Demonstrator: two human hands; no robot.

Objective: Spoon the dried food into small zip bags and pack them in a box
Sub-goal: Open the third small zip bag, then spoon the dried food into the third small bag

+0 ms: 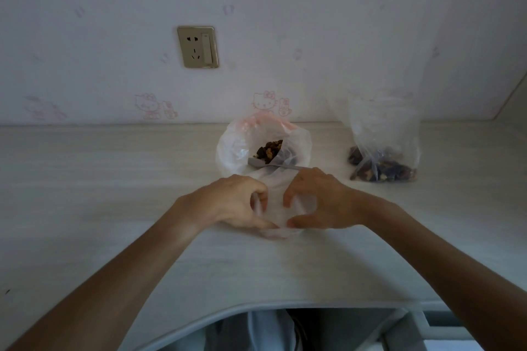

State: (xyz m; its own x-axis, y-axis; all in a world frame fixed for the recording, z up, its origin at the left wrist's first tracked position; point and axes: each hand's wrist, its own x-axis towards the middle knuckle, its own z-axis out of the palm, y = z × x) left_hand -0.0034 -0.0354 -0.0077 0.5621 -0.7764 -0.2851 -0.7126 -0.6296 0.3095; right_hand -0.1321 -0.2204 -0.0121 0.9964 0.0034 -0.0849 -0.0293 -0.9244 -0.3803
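- We see a small zip bag point(281, 208) on the tabletop point(114, 179), pinched by curled fingers of both left hand point(236, 202) and right hand point(319, 202).
- At 12 o'clock, an open bag of dried food point(263, 148) holds a spoon point(273, 165).
- At 2 o'clock stands a filled bag point(383, 148).

A pale wood-grain tabletop point(99, 179) is seen against a white wall point(313, 23) printed with faint pink cartoon cats point(263, 100). A beige wall socket with switch point(198, 47) is mounted above.
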